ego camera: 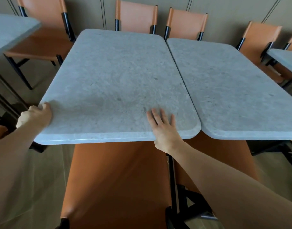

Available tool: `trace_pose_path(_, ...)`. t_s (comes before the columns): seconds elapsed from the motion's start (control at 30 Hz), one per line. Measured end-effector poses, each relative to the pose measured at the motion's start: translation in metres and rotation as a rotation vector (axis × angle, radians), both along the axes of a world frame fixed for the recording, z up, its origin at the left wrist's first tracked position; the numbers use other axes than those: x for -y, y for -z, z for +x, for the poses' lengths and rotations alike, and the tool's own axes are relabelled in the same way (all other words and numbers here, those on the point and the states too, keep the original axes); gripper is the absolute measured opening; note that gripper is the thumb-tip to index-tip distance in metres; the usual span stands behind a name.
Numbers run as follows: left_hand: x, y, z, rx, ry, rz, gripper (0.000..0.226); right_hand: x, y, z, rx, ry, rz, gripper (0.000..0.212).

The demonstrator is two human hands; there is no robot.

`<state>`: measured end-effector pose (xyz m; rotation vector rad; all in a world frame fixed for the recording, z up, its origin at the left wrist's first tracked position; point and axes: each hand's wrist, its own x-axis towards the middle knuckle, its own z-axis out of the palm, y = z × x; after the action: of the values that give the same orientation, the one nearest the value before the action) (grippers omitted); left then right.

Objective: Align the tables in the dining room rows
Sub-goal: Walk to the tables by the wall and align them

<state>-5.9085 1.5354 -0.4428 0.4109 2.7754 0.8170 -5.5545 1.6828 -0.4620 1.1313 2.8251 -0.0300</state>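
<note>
Left hand fingers grip grey table corner; right hand lies flat on it.

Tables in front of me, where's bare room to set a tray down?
Right table is bare throughout. Left table is bare beyond the left hand on its near corner and the right hand on its near edge.

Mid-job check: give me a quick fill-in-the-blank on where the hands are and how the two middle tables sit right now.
1. The left hand holds the near-left ____ of the left table.
2. The right hand lies ____ on that table's top, fingers straight.
3. The right table sits beside it with a narrow ____ between them.
4. The chairs along the wall have ____ backs.

Missing words: corner; flat; gap; orange
</note>
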Motion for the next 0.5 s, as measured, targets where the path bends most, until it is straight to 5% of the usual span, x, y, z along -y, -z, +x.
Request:
trace_pose_path(0.13, 0.000, 0.009, -0.002, -0.204, 0.087, -0.119, 0.056, -0.012, -0.005, 0.019, -0.007, -0.098, -0.015, 0.115)
trace_pose_path(0.23, -0.008, 0.013, 0.011, -0.414, 0.403, -0.190, 0.052, -0.030, -0.008, 0.050, 0.068, -0.070, 0.007, 0.118)
trace_pose_path(0.4, -0.064, 0.015, 0.111, -0.373, 1.033, -0.150, 0.079, -0.036, 0.004, 0.078, 0.041, 0.186, 0.087, 0.116)
trace_pose_path(0.5, -0.083, 0.021, 0.141, -0.395, 1.146, -0.238, 0.086, -0.039, 0.016, 0.073, 0.035, 0.178, 0.192, 0.114)
